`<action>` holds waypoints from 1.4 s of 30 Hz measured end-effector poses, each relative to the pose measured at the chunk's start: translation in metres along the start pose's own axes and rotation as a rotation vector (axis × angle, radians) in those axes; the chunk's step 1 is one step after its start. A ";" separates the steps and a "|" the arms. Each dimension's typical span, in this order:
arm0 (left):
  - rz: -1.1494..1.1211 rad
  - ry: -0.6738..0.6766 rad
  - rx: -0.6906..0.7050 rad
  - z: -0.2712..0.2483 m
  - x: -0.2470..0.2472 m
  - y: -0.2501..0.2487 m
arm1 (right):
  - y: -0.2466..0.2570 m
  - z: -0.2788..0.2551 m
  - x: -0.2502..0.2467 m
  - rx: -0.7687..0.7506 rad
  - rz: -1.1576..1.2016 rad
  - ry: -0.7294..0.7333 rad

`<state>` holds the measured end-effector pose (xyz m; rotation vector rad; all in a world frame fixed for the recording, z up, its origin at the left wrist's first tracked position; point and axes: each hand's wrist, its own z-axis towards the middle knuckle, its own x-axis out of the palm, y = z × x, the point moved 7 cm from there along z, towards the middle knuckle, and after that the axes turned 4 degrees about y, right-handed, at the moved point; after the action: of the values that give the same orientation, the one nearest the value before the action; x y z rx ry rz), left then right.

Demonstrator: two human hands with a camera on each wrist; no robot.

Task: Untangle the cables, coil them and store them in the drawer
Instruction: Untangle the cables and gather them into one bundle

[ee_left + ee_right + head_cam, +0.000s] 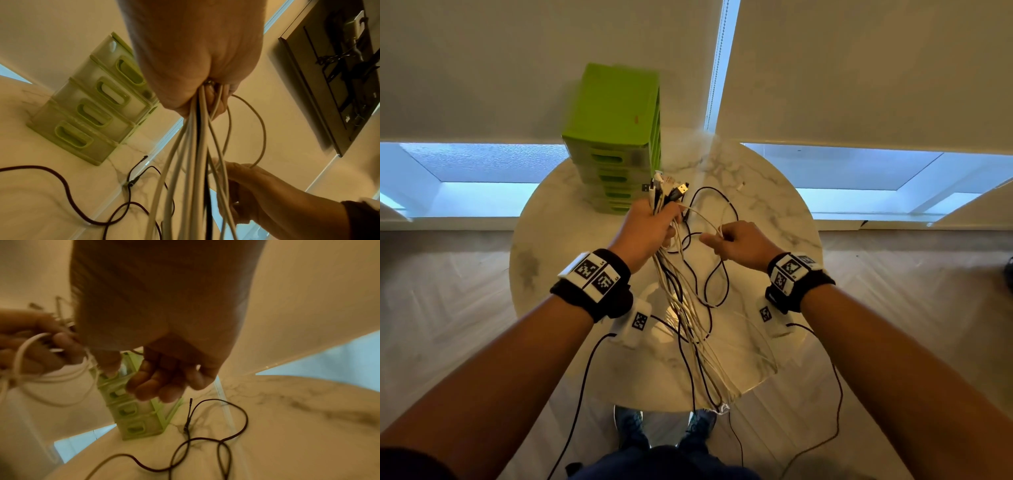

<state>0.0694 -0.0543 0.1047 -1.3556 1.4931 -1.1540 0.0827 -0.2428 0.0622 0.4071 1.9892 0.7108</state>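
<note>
My left hand [654, 224] grips a bundle of white and black cables [685, 301] just below their plugs [671, 192], held above the round marble table [774, 192]. The strands [195, 162] hang from the fist down past the table's near edge. My right hand [736, 240] pinches one white cable loop [717, 228] that arcs over from the bundle; in the left wrist view that loop [261, 129] runs into the right hand [246, 181]. A black cable [717, 274] lies looped on the table [287, 426], also seen as a black cable [205, 439] in the right wrist view.
A green drawer tower [616, 137] with several shut drawers [86, 113] stands at the table's back left. A small white plug [739, 186] lies at the back right. Window blinds hang behind. My shoes [664, 425] show below the near edge. Black device leads trail from both wrists.
</note>
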 end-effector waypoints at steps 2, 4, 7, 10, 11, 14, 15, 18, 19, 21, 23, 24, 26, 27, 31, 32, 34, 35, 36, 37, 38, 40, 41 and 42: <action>-0.008 0.035 -0.006 0.001 0.013 -0.001 | -0.010 -0.015 -0.012 0.091 -0.156 -0.102; 0.006 0.068 -0.009 0.001 0.030 -0.001 | -0.020 -0.035 -0.028 0.167 -0.264 -0.254; 0.026 0.146 0.008 -0.001 0.065 -0.005 | -0.035 -0.069 -0.049 0.212 -0.255 -0.466; 0.053 0.254 0.049 -0.007 0.105 -0.012 | -0.041 -0.103 -0.055 0.007 -0.110 -0.503; 0.058 0.295 0.059 -0.008 0.119 -0.013 | -0.042 -0.116 -0.054 -0.037 -0.078 -0.466; 0.093 0.393 0.088 -0.015 0.158 -0.012 | -0.045 -0.157 -0.050 -0.064 -0.098 -0.437; 0.109 0.419 0.095 -0.018 0.169 -0.010 | -0.048 -0.171 -0.049 -0.042 -0.117 -0.461; 0.135 0.515 0.120 -0.032 0.202 -0.006 | -0.077 -0.205 -0.043 0.076 -0.196 -0.539; 0.146 0.548 0.123 -0.037 0.211 -0.004 | -0.090 -0.215 -0.040 0.121 -0.219 -0.562; 0.178 0.606 0.124 -0.044 0.226 0.002 | -0.115 -0.234 -0.035 0.209 -0.171 -0.605; 0.201 0.631 0.115 -0.048 0.237 0.010 | -0.128 -0.249 -0.028 0.229 -0.001 -0.628; 0.213 0.634 0.114 -0.049 0.240 0.014 | -0.129 -0.253 -0.024 0.204 0.110 -0.624; 0.267 0.645 0.127 -0.052 0.249 0.021 | -0.122 -0.257 -0.018 0.127 0.283 -0.612; 0.301 0.650 0.138 -0.053 0.253 0.024 | -0.116 -0.257 -0.016 0.096 0.307 -0.613; 0.364 0.660 0.154 -0.056 0.266 0.037 | -0.105 -0.252 -0.017 0.075 0.092 -0.629; 0.362 0.664 0.150 -0.056 0.269 0.039 | -0.109 -0.252 -0.019 0.102 0.041 -0.635; 0.354 0.674 0.135 -0.057 0.273 0.041 | -0.130 -0.257 -0.023 0.218 -0.015 -0.645; 0.345 0.676 0.122 -0.057 0.275 0.042 | -0.146 -0.262 -0.024 0.297 -0.040 -0.639; 0.334 0.677 0.109 -0.057 0.276 0.042 | -0.165 -0.269 -0.024 0.385 -0.067 -0.626; 0.325 0.680 0.103 -0.057 0.276 0.041 | -0.188 -0.278 -0.023 0.479 -0.090 -0.605; 0.318 0.682 0.104 -0.057 0.276 0.041 | -0.211 -0.288 -0.020 0.574 -0.104 -0.566; 0.302 0.686 0.110 -0.057 0.277 0.040 | -0.255 -0.303 -0.003 0.742 -0.160 -0.320; 0.309 0.687 0.113 -0.058 0.277 0.040 | -0.269 -0.307 0.010 0.790 -0.193 -0.140; 0.328 0.687 0.117 -0.058 0.279 0.041 | -0.277 -0.309 0.021 0.806 -0.223 0.001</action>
<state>-0.0285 -0.3245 0.0857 -0.6080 1.9879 -1.5372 -0.1950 -0.5428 -0.0096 0.6328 2.2145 -0.2635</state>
